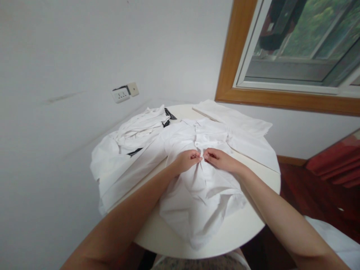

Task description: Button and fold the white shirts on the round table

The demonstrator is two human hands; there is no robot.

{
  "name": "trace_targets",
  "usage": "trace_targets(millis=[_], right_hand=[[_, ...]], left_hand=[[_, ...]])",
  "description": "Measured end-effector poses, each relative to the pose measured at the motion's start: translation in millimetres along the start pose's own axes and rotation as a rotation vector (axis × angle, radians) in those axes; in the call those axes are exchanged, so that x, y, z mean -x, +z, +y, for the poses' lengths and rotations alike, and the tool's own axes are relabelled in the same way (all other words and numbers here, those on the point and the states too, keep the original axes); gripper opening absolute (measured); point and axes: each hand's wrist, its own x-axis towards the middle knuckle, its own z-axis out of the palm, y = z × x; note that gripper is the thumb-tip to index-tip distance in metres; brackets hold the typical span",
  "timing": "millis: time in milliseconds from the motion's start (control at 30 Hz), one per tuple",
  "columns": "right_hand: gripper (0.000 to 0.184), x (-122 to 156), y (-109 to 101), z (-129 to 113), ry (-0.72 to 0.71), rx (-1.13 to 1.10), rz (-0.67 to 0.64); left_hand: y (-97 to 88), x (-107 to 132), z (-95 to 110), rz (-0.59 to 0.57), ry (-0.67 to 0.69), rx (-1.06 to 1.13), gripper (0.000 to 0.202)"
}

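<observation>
A white button-up shirt [194,195] lies spread and wrinkled over a round table, its buttoned front facing up and one sleeve reaching out to the left. My left hand [188,160] pinches the fabric at the front opening, fingers pressed together. Close against it, my right hand [218,158] is closed on the other side of the same opening. The fingertips of both hands nearly meet, so the bit of placket between them is mostly hidden. A small white button [197,144] shows just above the hands.
The round white table [174,240] stands against the wall. More white clothing [140,125] with black striped pieces is heaped at the back left. Flat white cloth [233,116] lies at the back right. A wall socket [121,95] and wood-framed window [227,56] are beyond.
</observation>
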Motion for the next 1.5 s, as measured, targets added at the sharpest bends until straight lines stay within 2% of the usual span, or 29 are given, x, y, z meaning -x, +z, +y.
trace_targets(millis=[333,533,667,767,933,1100,1300,1500], right_hand=[[0.017,0,-2,0,0.013,-0.046,0.036],[0.018,-2,-1,7,0.011,-0.101,0.06],[0.024,-1,0,9,-0.007,-0.113,0.084],[0.033,1,-2,4,0.005,-0.086,0.108],[0.041,6,-2,-1,-0.016,0.179,0.051],[0.045,5,2,17,-0.066,0.371,-0.038],[0.048,-3,-11,39,-0.093,0.376,-0.083],[0.049,-15,-18,52,-0.165,0.405,-0.073]], left_hand=[[0.0,-3,-3,-0.022,0.015,-0.134,0.022],[-0.4,-2,-2,0.02,0.027,-0.2,0.024],[-1.0,-1,2,0.159,0.068,-0.241,0.019],[-4.8,-2,2,0.286,0.043,-0.223,0.016],[-14.3,-4,-2,0.377,-0.012,-0.31,0.015],[-8.4,-1,-4,0.331,0.101,-0.569,0.02],[5.8,7,-12,0.158,0.213,-0.836,0.042],[-11.8,-9,-21,0.11,0.309,-0.856,0.043]])
